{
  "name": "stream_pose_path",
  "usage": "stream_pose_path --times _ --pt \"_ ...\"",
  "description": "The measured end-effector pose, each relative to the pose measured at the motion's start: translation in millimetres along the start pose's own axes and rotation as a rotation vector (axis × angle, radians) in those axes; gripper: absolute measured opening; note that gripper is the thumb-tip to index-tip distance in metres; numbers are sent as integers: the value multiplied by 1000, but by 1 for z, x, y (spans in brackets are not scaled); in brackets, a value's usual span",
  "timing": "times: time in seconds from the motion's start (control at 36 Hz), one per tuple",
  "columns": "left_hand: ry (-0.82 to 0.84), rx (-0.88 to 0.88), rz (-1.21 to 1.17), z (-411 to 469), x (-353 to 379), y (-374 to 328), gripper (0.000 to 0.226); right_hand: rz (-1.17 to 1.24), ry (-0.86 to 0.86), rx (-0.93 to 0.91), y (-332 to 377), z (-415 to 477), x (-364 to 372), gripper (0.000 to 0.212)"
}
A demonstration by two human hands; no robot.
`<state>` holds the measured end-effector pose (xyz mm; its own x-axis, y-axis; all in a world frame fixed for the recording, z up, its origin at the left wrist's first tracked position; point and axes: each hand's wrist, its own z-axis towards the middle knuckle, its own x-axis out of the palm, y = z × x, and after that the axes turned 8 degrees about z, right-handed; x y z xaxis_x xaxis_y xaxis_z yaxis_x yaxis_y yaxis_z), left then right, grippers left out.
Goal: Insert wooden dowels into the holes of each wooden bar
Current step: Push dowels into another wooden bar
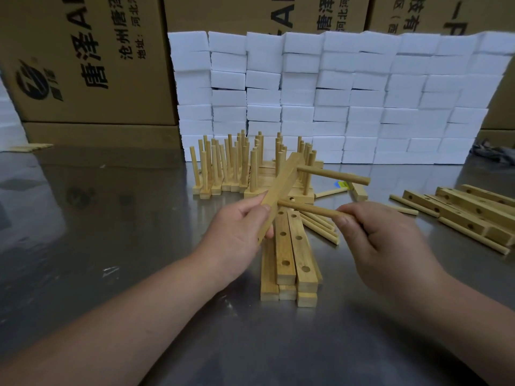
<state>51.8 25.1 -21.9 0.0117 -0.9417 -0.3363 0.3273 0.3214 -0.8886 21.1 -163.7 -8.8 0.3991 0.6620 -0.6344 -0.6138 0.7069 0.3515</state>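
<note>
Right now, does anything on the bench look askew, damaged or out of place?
Nothing looks damaged or spilled. The held bar is tilted in the left hand while the right hand holds a dowel against it. Only untidiness: loose dowels fanned beside the bar stack.

Dim, even light; soft glare on the steel table (117,218); wide-angle bending at edges.

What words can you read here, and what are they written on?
"唐泽A", cut off: left cardboard box.
"沧州唐泽", cut off: same box, smaller print.
"地址:": same box.
"唐泽" and "河北", cut off: middle cardboard box.
"技有", cut off: right cardboard box.
Small print under the logo: too blurred.
Print on the blue and yellow sticker: too small.
</note>
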Motion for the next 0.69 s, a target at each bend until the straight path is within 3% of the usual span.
stream_pose_path --times 0.17,0.28,0.61,0.69 --pt "-2 2 -9 -2 0 -1 30 21 34 80 -1 0 1 20" --pt "-28 12 -12 0 -1 -2 32 116 4 132 0 -1 5 38" --pt "-33 -33 -152 -1 3 -1 31 454 -52 313 -2 3 9 30" --pt "-56 -61 -170 0 4 1 29 528 -35 310 -3 2 8 38"
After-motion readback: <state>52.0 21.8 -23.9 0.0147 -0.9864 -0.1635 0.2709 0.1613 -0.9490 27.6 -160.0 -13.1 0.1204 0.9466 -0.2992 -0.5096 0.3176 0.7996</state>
